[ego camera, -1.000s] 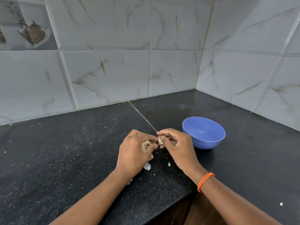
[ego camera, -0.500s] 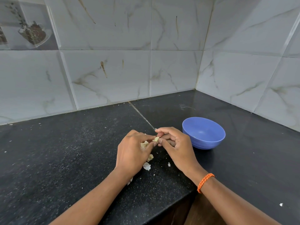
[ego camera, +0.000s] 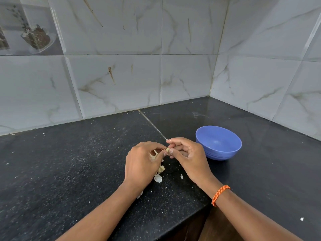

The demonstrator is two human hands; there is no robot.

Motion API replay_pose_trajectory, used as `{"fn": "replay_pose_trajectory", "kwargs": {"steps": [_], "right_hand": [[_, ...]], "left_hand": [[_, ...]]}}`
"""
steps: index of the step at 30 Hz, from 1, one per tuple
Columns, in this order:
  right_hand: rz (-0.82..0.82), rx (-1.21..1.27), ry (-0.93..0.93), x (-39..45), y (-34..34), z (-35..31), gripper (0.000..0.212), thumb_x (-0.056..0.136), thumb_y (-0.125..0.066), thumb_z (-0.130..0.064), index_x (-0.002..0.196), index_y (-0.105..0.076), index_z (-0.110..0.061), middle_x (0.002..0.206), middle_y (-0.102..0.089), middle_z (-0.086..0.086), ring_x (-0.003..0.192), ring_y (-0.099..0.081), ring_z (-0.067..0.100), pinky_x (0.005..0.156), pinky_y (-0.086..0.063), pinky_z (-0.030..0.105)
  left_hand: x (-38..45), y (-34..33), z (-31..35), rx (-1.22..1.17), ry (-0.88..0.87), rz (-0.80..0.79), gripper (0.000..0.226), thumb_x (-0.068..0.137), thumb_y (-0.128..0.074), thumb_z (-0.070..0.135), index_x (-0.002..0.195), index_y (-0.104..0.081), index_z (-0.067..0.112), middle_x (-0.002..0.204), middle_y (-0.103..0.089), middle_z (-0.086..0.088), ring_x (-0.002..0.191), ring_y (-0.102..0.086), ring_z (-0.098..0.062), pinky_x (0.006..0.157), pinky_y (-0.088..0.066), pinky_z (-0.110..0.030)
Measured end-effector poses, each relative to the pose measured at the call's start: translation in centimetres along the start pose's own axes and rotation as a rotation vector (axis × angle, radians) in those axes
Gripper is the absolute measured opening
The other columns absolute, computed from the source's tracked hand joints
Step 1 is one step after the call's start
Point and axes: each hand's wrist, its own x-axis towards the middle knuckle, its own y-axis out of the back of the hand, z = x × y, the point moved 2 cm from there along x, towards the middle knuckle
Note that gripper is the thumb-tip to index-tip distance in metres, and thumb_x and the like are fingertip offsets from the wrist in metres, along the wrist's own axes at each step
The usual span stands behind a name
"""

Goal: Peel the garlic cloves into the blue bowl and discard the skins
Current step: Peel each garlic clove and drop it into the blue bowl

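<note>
- Nearest, two bare forearms come in from the bottom edge over the speckled black stone worktop [ego camera: 69, 171]; a braided orange thread band [ego camera: 220, 195] circles the right wrist.
- A thin white scrap of garlic skin [ego camera: 157, 178] lies on the worktop just beside the left wrist, with a smaller white fleck [ego camera: 181, 176] a little to its right and a pale yellowish piece of garlic [ego camera: 161, 169] just beyond, partly under the left hand.
- The left hand [ego camera: 141, 164] is curled, its fingers closed round a small bunch of pale papery garlic [ego camera: 154, 155], much of it hidden in the palm.
- The right hand [ego camera: 188, 156] meets it fingertip to fingertip, thumb and fingers pinching a small pale garlic clove [ego camera: 167, 150] held between the two hands, above the worktop.
- Just to the right of the right hand stands a round blue plastic bowl [ego camera: 225, 150], upright on the worktop, with a tiny pale speck inside near its lower wall.
- Behind everything, glossy white marble-pattern wall tiles [ego camera: 121, 75] meet at a corner on the right.
</note>
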Motion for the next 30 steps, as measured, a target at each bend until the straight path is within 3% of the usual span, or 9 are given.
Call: {"fn": "replay_pose_trajectory", "kwargs": {"steps": [4,13,22,30], "right_hand": [[0.008,0.018,-0.013,0.13,0.06,0.02,0.022,0.097,-0.075,-0.004,0.117,-0.076,-0.013,0.096,-0.081,0.001,0.088,-0.079,0.017,0.081,-0.063,0.026],[-0.004,0.151,-0.061,0.19,0.07,0.54,0.023,0.099,-0.072,0.0,0.119,-0.076,-0.009,0.099,-0.079,0.009,0.092,-0.08,0.028,0.082,-0.066,0.039],[-0.073,0.135,-0.044,-0.17,-0.33,-0.09,0.041,0.09,-0.084,-0.005,0.128,-0.074,-0.014,0.112,-0.08,-0.001,0.106,-0.077,0.018,0.092,-0.061,0.028],[-0.04,0.098,-0.043,-0.13,-0.24,-0.01,0.043,0.091,-0.084,-0.005,0.13,-0.072,-0.017,0.11,-0.081,0.0,0.104,-0.077,0.019,0.093,-0.063,0.032]], "left_hand": [[0.06,-0.06,0.06,-0.081,0.006,-0.022,0.011,0.092,-0.085,0.03,0.097,-0.08,0.038,0.085,-0.076,0.027,0.081,-0.073,0.0,0.074,-0.061,-0.033],[-0.04,-0.26,0.08,-0.094,0.003,-0.052,0.011,0.094,-0.081,0.026,0.091,-0.078,0.037,0.084,-0.074,0.025,0.077,-0.071,-0.003,0.071,-0.06,-0.04],[-0.15,-0.25,0.23,-0.001,-0.013,-0.083,0.003,0.105,-0.06,0.039,0.102,-0.061,0.04,0.089,-0.064,0.022,0.083,-0.063,-0.004,0.066,-0.049,-0.028],[-0.03,-0.1,0.35,0.054,0.004,-0.052,0.007,0.105,-0.06,0.036,0.099,-0.058,0.039,0.089,-0.061,0.023,0.085,-0.06,-0.003,0.067,-0.046,-0.027]]}}
